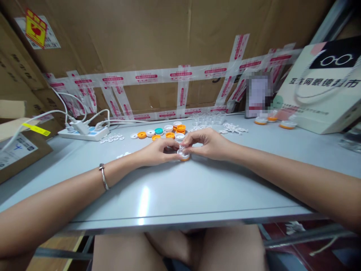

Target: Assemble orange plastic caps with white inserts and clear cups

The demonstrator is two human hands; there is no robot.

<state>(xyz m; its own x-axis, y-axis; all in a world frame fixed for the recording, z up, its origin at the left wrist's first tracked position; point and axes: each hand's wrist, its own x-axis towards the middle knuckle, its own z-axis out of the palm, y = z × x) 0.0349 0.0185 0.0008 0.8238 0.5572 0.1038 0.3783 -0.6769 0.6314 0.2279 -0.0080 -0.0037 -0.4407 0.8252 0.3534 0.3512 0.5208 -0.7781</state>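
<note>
Carefully noted: left hand [156,151] and right hand [210,143] both pinched small orange-and-white case [184,155] on table [197,188]. Best held steady, pressed squarely, fingertips clear of loose caps [158,131].

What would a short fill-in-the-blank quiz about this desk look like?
1. The left hand and right hand pinch a small white and ____ piece.
2. The bracelet is on the ____ wrist.
3. The wall behind the table is made of ____, patched with tape.

Missing words: orange; left; cardboard.
</note>
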